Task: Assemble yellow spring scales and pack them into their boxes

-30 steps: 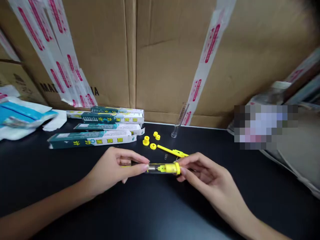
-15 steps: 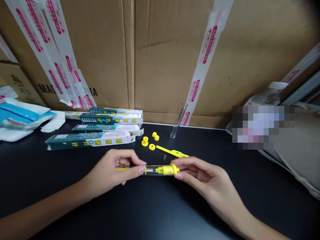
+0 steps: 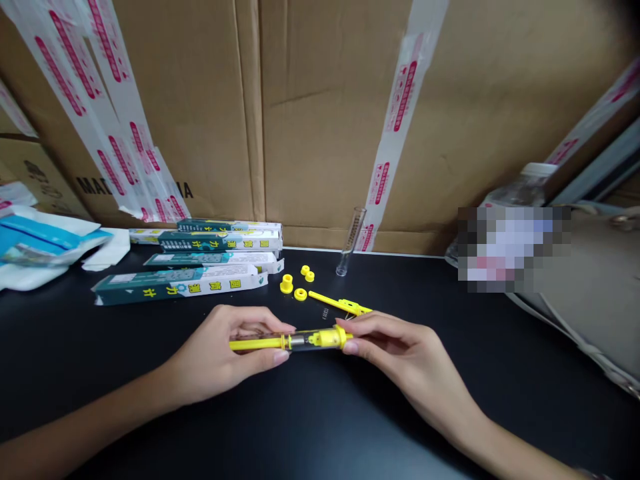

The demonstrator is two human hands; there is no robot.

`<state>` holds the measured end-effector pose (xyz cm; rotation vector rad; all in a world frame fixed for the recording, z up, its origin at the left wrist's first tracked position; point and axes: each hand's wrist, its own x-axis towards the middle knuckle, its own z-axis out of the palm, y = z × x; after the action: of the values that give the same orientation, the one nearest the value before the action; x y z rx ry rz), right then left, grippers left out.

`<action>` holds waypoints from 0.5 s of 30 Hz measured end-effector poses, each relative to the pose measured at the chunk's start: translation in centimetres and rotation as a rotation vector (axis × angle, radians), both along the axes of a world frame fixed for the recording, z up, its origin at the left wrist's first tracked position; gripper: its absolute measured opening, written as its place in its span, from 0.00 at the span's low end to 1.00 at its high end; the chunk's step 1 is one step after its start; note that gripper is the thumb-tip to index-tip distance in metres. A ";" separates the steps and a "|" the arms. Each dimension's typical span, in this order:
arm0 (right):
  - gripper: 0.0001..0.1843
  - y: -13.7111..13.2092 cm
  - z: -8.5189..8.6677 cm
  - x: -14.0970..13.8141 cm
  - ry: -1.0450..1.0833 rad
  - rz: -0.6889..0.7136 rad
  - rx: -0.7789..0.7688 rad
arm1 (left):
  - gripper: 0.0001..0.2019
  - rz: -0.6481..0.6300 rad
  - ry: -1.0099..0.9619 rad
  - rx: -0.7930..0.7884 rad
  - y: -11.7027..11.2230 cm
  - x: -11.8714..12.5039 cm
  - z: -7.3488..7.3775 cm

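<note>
Over a black table, both my hands hold a small tube-shaped device with a clear barrel, a yellow rod and a yellow cap. My left hand pinches the yellow rod end. My right hand pinches the capped end with its fingertips. Just behind them lie a loose yellow rod piece and a tiny spring. Three small yellow caps sit farther back. A clear tube leans against the cardboard.
Several long teal-and-white boxes are stacked at the back left. White and blue packets lie at the far left. Taped cardboard cartons form a wall behind the table. A grey bag and a bottle occupy the right.
The yellow rod now sticks out further to the left from the clear barrel, and the device sits slightly lower and more to the left in my hands.
</note>
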<state>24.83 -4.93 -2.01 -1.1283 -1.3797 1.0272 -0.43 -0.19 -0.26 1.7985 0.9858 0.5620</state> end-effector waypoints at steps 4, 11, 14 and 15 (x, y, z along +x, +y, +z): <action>0.04 0.0 0.1 -0.2 0.022 0.046 -0.045 | 0.12 0.000 -0.006 0.023 -0.1 -0.1 -0.1; 0.11 0.1 0.1 -0.3 0.132 0.116 -0.123 | 0.14 0.021 -0.042 -0.022 0.0 0.1 -0.2; 0.13 0.0 0.6 -0.4 0.120 0.108 -0.104 | 0.16 0.022 -0.074 -0.044 0.1 0.3 -0.1; 0.13 -0.1 0.7 -0.4 0.090 0.098 -0.096 | 0.16 0.023 -0.078 -0.048 0.1 0.4 0.0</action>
<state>24.42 -5.03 -1.32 -1.0794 -1.3363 1.2115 -0.06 -0.12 -0.29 1.7119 0.9602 0.6135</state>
